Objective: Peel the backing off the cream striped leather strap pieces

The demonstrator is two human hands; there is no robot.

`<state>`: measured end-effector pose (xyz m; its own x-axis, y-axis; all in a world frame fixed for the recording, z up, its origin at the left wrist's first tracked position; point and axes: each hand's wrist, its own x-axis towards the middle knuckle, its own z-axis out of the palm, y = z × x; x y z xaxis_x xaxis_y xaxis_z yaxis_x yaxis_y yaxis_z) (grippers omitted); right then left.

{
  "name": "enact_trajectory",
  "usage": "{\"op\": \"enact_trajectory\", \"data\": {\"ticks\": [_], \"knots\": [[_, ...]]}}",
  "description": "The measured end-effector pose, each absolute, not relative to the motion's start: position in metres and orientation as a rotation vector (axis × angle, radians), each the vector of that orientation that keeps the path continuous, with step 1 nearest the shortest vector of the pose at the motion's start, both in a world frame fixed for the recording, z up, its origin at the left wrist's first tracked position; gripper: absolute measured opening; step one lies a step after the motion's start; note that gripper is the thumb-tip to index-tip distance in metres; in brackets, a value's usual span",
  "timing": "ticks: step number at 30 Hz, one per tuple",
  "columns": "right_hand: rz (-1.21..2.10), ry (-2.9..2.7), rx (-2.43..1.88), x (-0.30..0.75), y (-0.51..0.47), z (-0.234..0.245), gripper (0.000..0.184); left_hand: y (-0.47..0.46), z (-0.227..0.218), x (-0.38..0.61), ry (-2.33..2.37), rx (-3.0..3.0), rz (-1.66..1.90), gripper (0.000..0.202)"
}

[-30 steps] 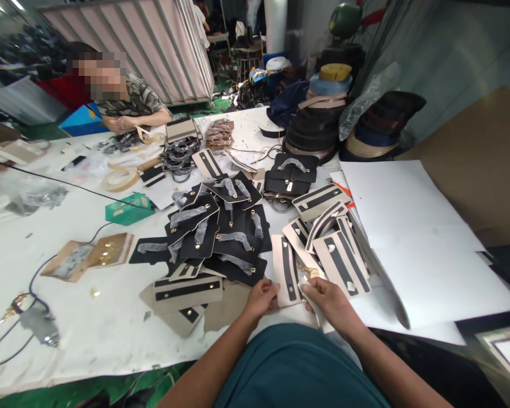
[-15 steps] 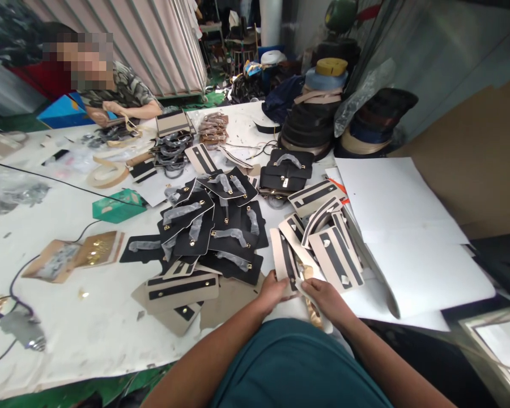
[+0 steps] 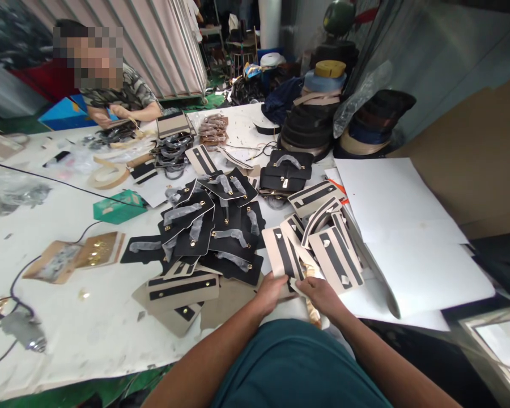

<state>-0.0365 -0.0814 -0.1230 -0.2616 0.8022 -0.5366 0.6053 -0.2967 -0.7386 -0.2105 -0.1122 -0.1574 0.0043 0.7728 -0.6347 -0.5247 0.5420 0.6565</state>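
A beige bag panel with a black strip (image 3: 282, 253) is tilted up in front of me, its near end gripped in my closed left hand (image 3: 271, 292). My right hand (image 3: 320, 292) pinches a small white piece (image 3: 295, 286) against that near end. Between the hands and the stack hangs a crumpled tan strip (image 3: 311, 310). Just to the right lie several similar beige panels (image 3: 335, 258) bearing small white patches. Left of the held panel is a heap of black bag flaps (image 3: 233, 235) with plastic-wrapped handles.
A black handbag (image 3: 285, 173) stands behind the panels. White sheets (image 3: 408, 226) cover the right side. Rolls of webbing (image 3: 310, 127) are stacked at the back. Trays of metal fittings (image 3: 97, 250) and a grey tool (image 3: 23, 328) lie left. Another person (image 3: 127, 93) sits across the table.
The held panel has turned so its face shows more broadly, its far end shifting left. My right hand has moved slightly left with the white piece.
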Motion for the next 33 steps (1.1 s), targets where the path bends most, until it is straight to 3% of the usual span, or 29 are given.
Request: {"op": "enact_trajectory", "data": {"ticks": [9,20,25,28,33], "knots": [[1.496,-1.852,-1.741,-0.043,-0.078,-0.113,0.047,-0.11,-0.126,-0.205,1.309,0.419,1.137,0.044],[1.243,-2.153,-1.46,-0.054,-0.097,-0.079,0.023,-0.093,-0.115,-0.196,1.649,0.513,1.12,0.018],[1.381,-2.189,-1.092,-0.063,-0.111,-0.04,0.03,-0.069,-0.109,-0.21,1.594,0.43,1.121,0.032],[1.557,-1.936,-1.167,-0.059,-0.111,-0.027,0.03,-0.055,-0.091,-0.204,1.401,0.52,1.101,0.04],[1.753,-1.696,-1.417,-0.044,-0.114,-0.036,0.045,-0.022,-0.06,-0.178,1.043,0.686,1.015,0.057]]}}
